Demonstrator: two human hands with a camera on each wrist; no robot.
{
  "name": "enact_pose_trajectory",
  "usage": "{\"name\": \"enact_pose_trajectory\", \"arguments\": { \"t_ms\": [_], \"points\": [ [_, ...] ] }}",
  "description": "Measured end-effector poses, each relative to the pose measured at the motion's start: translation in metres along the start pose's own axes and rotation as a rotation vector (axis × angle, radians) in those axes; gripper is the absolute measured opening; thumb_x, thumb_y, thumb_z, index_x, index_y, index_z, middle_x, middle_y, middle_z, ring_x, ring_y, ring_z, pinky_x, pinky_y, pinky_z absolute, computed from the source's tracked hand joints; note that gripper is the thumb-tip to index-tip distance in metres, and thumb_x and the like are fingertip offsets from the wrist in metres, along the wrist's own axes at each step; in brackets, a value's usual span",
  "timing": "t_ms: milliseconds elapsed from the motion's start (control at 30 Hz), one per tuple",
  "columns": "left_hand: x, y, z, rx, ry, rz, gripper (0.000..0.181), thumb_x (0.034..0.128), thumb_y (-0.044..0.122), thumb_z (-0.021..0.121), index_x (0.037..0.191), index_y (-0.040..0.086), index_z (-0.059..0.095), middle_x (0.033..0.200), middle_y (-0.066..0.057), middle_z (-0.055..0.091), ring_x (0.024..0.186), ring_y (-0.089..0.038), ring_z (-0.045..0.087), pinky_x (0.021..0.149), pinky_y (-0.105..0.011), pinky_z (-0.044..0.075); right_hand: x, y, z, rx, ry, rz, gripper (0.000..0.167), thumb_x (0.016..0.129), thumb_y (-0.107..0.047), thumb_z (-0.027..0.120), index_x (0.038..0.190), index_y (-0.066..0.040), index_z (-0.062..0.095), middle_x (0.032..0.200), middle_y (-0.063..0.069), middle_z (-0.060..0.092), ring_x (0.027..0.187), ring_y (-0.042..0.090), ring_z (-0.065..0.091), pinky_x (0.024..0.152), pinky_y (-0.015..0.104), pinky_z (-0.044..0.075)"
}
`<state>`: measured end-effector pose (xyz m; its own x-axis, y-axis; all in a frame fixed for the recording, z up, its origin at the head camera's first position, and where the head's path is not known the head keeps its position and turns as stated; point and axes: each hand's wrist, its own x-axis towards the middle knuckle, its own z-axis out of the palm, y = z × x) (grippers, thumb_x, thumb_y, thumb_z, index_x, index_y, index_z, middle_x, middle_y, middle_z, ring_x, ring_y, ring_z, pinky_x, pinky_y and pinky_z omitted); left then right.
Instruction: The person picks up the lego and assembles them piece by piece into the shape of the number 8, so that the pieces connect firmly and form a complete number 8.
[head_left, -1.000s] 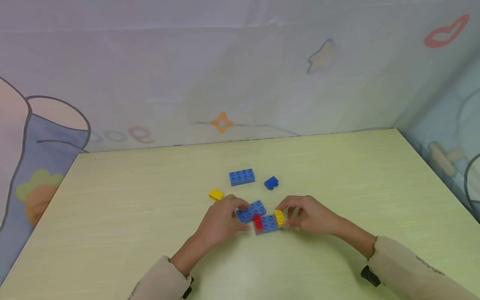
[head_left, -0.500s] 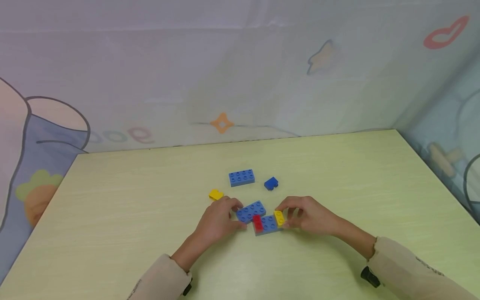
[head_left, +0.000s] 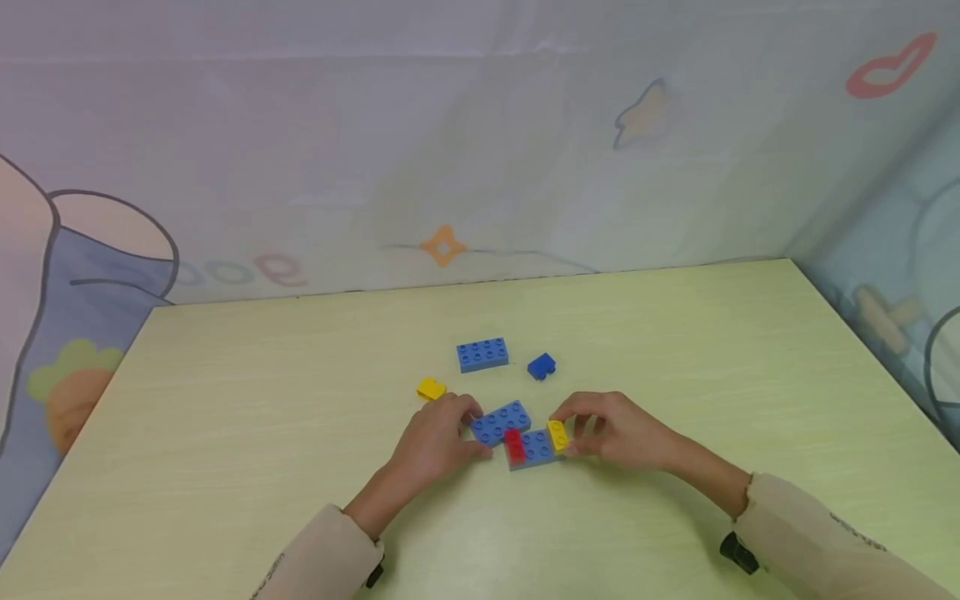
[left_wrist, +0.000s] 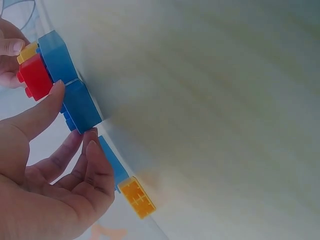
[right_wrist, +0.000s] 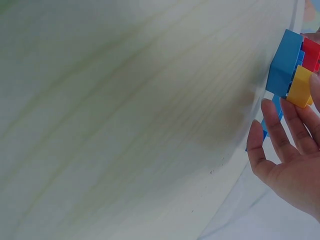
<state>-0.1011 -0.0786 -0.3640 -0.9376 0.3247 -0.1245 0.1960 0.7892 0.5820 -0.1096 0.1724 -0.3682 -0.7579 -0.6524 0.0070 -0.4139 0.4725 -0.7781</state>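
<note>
Two blue eight-stud bricks lie corner to corner on the table. My left hand (head_left: 433, 442) pinches the farther blue brick (head_left: 501, 422) by its left end, thumb near and fingers behind, as the left wrist view shows. On the nearer blue brick (head_left: 536, 450), a red brick (left_wrist: 37, 77) sits across the left end and a yellow brick (head_left: 557, 436) across the right end. My right hand (head_left: 618, 429) holds that yellow brick between thumb and fingers. In the right wrist view the yellow brick (right_wrist: 300, 87) stands on the blue one, partly behind my thumb.
Behind the hands lie another blue eight-stud brick (head_left: 482, 355) and a small dark blue brick (head_left: 542, 366). A small yellow brick (head_left: 431, 388) lies just beyond my left hand. A printed cloth (head_left: 480, 150) hangs along the table's back edge.
My left fingers have drawn back from over the farther blue brick to its left end. The right hand and the bricks stay nearly where they were.
</note>
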Motion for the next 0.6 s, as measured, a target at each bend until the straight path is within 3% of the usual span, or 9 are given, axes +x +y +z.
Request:
{"name": "enact_pose_trajectory", "arguments": {
  "t_ms": [600],
  "points": [
    [0.0008,0.0002,0.001,0.004,-0.008,-0.002,0.035,0.0717,0.018,0.078,0.099,0.003,0.062,0.081,-0.003,0.053,0.073,-0.016,0.048,0.065,-0.027,0.04,0.0006,0.0011,0.0007,-0.005,0.004,-0.012,0.027,0.078,-0.002,0.07,0.104,-0.002,0.064,0.095,0.002,0.063,0.076,0.012,0.056,0.067,0.027,0.047]
  ]
}}
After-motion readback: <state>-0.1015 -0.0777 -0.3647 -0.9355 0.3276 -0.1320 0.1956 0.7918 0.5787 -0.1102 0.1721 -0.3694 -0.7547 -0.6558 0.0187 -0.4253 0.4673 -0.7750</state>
